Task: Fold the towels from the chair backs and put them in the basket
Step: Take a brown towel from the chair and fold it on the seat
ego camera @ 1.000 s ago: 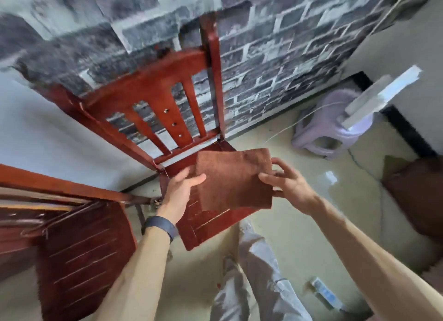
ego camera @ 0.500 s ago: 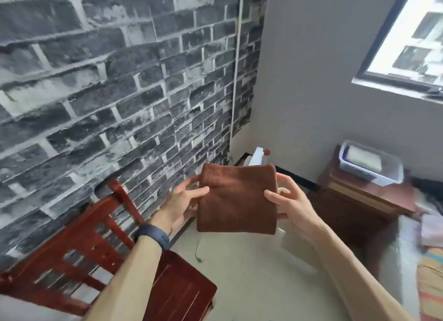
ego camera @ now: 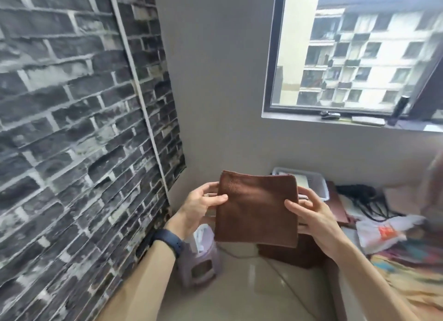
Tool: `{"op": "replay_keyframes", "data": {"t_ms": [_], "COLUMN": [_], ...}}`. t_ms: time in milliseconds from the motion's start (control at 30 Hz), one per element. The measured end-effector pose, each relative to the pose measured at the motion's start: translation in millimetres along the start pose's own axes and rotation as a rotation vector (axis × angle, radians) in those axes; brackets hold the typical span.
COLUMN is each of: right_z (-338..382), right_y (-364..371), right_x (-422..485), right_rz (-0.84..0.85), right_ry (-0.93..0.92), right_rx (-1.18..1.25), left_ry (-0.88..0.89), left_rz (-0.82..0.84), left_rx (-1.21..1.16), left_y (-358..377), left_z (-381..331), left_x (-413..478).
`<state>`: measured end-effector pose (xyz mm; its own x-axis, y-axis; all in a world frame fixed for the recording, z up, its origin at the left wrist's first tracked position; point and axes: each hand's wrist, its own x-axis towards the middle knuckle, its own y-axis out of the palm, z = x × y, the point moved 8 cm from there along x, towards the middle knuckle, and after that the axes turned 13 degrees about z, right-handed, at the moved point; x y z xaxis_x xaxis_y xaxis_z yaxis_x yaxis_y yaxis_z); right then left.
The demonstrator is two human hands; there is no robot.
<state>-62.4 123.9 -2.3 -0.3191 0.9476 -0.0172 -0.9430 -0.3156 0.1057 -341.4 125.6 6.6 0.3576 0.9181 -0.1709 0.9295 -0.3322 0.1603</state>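
A brown towel (ego camera: 256, 208), folded into a square, is held up in the air in front of me at chest height. My left hand (ego camera: 201, 207) pinches its left edge, thumb on the front and fingers behind. My right hand (ego camera: 309, 211) pinches the right edge the same way. A white basket (ego camera: 314, 180) stands on a dark wooden cabinet (ego camera: 335, 203) right behind the towel, partly hidden by it. No chair is in view.
A pale purple plastic stool (ego camera: 203, 260) stands on the floor below my left wrist. The brick-pattern wall (ego camera: 72, 129) runs along the left. A window (ego camera: 359, 50) is up on the right, and a bed with a plastic bag (ego camera: 381, 232) lies at the right.
My view has swung right and upward, away from the red chairs toward the corner, window and cabinet. Both hands keep hold of the folded towel, carrying it along toward the basket.
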Motion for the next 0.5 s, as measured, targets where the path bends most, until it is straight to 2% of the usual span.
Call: {"op": "replay_keyframes", "data": {"t_ms": [267,500], "right_z": [-8.1,-47.1], "right_y": [-108.2,-184.9], "right_x": [87.5,169.2], "right_rz": [-0.070,-0.155], "right_ry": [0.036,0.152], "right_rx": [0.054,0.100], "left_ry": [-0.091,-0.208], "left_rz": [0.042,0.077], "left_rx": [-0.055,-0.062], "left_y": [19.3,10.9], "left_z": [4.7,30.8], "left_x": [157.8,290.4]}}
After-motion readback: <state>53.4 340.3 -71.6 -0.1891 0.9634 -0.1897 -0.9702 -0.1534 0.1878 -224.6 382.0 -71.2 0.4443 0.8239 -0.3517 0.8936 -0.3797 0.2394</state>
